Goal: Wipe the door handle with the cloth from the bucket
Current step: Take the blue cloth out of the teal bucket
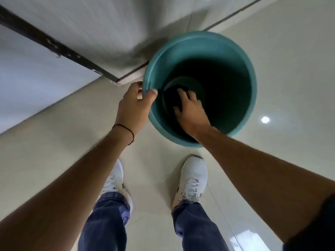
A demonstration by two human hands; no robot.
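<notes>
A teal plastic bucket (pixel 241 57) stands on the pale tiled floor in front of my feet. My left hand (pixel 135 103) grips its near-left rim, thumb inside the rim and fingers outside. My right hand (pixel 190 109) reaches down inside the bucket, fingers curled on a dark cloth (pixel 172 98) lying at the bottom. The cloth is mostly in shadow and partly hidden by my fingers. No door handle is in view.
A pale door or wall panel (pixel 87 24) with a dark frame strip (pixel 54 46) stands just behind the bucket at the upper left. My two white shoes (pixel 194 180) stand on the glossy floor right below the bucket.
</notes>
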